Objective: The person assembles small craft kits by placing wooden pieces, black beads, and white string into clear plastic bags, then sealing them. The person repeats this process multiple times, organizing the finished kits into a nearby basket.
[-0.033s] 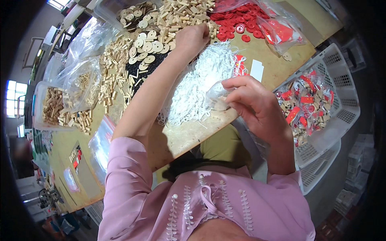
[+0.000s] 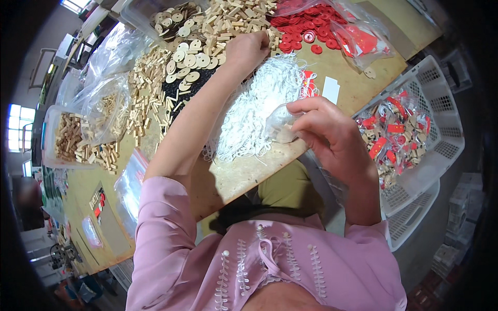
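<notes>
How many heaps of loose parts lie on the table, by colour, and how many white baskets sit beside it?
Pale wooden heap: 1
Red disc heap: 1
White string heap: 1
Black heap: 1
White baskets: 2, stacked
Total: 6

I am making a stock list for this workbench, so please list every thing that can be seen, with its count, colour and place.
Round wooden discs: many, pale tan, far centre of table.
Small wooden blocks: many, tan, far edge.
Red round plastic pieces: many, red, far right.
White cord loops: one heap, white, table centre.
White plastic basket: one, right side, holding red-and-tan finished pieces.
Clear plastic bags: several, left side, with wooden pieces.
Left hand: reaching onto the wooden pieces.
Right hand: grip on a small clear bag.
</notes>
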A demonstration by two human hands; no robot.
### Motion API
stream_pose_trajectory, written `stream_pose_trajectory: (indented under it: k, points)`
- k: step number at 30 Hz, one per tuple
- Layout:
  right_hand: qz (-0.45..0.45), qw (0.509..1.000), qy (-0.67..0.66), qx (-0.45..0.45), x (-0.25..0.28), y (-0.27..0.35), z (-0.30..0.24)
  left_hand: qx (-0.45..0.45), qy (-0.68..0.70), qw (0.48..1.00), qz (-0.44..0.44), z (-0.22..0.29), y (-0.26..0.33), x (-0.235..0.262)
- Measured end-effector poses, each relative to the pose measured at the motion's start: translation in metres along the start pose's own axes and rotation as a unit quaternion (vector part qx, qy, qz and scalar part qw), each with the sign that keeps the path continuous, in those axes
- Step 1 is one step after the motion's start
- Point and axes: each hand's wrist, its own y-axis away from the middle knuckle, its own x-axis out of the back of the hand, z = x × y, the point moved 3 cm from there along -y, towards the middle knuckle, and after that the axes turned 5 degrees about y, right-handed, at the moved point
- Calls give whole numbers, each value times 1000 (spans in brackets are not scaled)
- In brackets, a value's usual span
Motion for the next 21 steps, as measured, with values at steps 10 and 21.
stream_pose_trajectory:
  k: [10,21]
  points:
    - [83,981,147,-93,69,8,0,36,475,862,-172,54,69,64]
    - [71,983,154,-74,54,0,-6,10,59,998,-33,7,44,67]
